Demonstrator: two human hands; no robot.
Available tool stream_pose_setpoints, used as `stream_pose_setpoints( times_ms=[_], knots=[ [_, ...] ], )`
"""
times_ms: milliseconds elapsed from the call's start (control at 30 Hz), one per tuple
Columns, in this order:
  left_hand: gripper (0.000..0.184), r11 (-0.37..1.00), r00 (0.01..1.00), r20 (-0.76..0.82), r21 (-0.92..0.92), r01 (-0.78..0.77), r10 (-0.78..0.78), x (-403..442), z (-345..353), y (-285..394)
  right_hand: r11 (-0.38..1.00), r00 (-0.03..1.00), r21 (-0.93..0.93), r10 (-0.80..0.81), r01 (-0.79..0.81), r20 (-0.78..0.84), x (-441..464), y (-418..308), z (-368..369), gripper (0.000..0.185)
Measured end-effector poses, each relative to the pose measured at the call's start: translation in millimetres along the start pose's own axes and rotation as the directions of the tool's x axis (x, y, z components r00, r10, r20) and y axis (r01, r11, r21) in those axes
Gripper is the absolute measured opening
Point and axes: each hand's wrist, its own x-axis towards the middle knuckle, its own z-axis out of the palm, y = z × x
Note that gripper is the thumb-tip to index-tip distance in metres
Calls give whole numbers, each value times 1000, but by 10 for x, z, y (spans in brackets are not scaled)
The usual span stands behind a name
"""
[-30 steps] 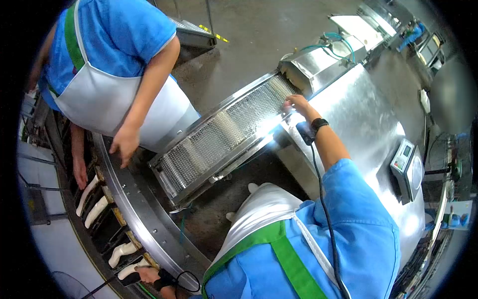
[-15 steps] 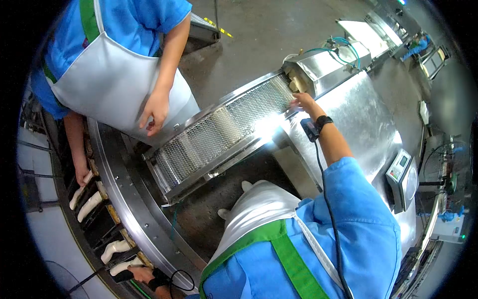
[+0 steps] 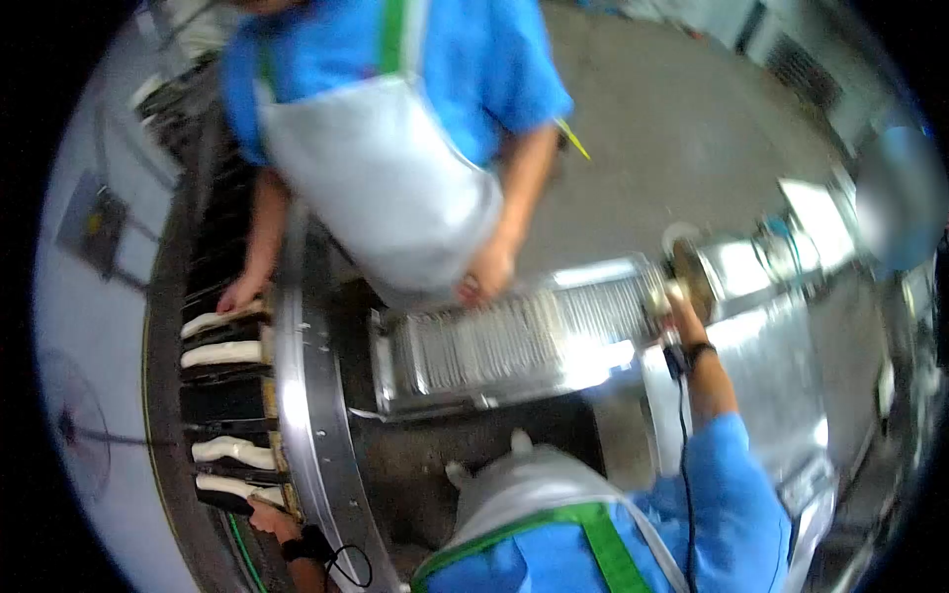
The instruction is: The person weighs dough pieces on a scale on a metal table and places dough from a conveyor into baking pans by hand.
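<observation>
At the lower left, my left hand [image 3: 271, 516] is at the near end of a pale, smooth elongated piece [image 3: 233, 486] in a black slot. Its fingers look curled against that end, partly hidden. My right hand [image 3: 680, 314] reaches to the far right end of a metal mesh conveyor [image 3: 484, 344], beside small pale pieces [image 3: 658, 298]. Motion blur hides whether its fingers hold one. More pale elongated pieces lie in nearby slots, one just above [image 3: 233, 453] and another farther up [image 3: 223, 353].
A co-worker in a white apron [image 3: 381, 168] stands across the conveyor, one hand [image 3: 245, 291] at an upper slot, the other [image 3: 488, 273] over the belt. A curved steel rim [image 3: 297, 395] borders the slots. A steel table [image 3: 756, 366] stands at right.
The view has turned, so everything sits farther right and the conveyor looks more level. My right hand remains at the conveyor's far end, my left at the lowest slot. The co-worker's hand is now over the belt.
</observation>
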Motion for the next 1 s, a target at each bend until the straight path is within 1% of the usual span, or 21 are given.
stream_pose_setpoints(
  times_ms=[33,67,100,133,167,200,233,267,300,333,400,467,533,600,633,700,733,767,833,967,1000],
  knots=[
    [68,996,998,-45,87,35,-31,238,153,-171,946,997,-313,-74,79,26,319,509,-197,32],
    [71,981,995,-79,176,77,-64,453,323,-369,784,986,-601,-155,159,60,590,840,-307,30],
    [71,983,988,-102,132,129,-116,651,443,-557,666,983,-729,-173,156,52,837,1091,-349,29],
    [74,975,992,-110,206,79,-57,825,564,-759,865,997,-500,-67,35,-46,729,1020,-297,23],
    [77,956,994,-106,291,21,10,867,636,-872,970,991,-219,86,-107,-103,681,819,-275,17],
    [76,979,993,-71,170,108,-97,462,356,-461,973,966,-62,209,-220,-154,689,739,-232,16],
    [76,978,990,-72,162,130,-120,512,400,-531,957,940,18,287,-289,-183,700,675,-172,15],
    [75,979,994,-92,194,67,-50,613,431,-623,944,923,58,329,-324,-198,695,634,-124,14],
    [73,973,994,-109,233,5,21,658,471,-769,935,914,86,354,-343,-197,711,604,-87,13],
    [66,979,999,-37,200,44,-37,432,184,-383,928,908,107,372,-357,-193,725,582,-53,13],
    [49,1000,1000,-4,14,-19,19,18,-112,108,910,897,140,410,-390,-167,728,543,27,15],
    [40,996,999,23,-79,-46,48,100,-89,-78,912,909,115,405,-394,-98,693,495,101,18],
    [39,993,998,-29,103,56,-53,51,-180,76,961,960,-4,277,-277,43,569,448,103,19],
    [41,985,990,-7,98,139,-139,-148,-394,230,995,975,-91,65,-47,211,456,408,36,23],
    [45,984,984,61,63,166,-170,-133,-497,201,992,976,28,118,-125,181,332,270,61,26],
    [60,974,993,-32,192,118,-114,60,-321,-208,916,961,292,254,-274,105,0,-208,245,34],
    [70,974,982,72,159,163,-176,80,-451,-233,900,961,337,257,-276,99,-153,-407,251,38],
    [70,973,981,71,162,165,-179,82,-511,-292,895,965,362,244,-262,94,-318,-614,304,42],
    [72,993,992,52,35,112,-113,54,-591,-377,939,984,328,54,-108,167,-578,-836,302,41],
    [73,993,990,87,11,115,-115,131,-744,-663,998,993,57,-45,39,112,-1246,-1582,932,37],
    [73,995,991,90,15,97,-98,132,-743,-724,995,975,98,-55,34,217,-1242,-1675,1087,37]
  ],
)
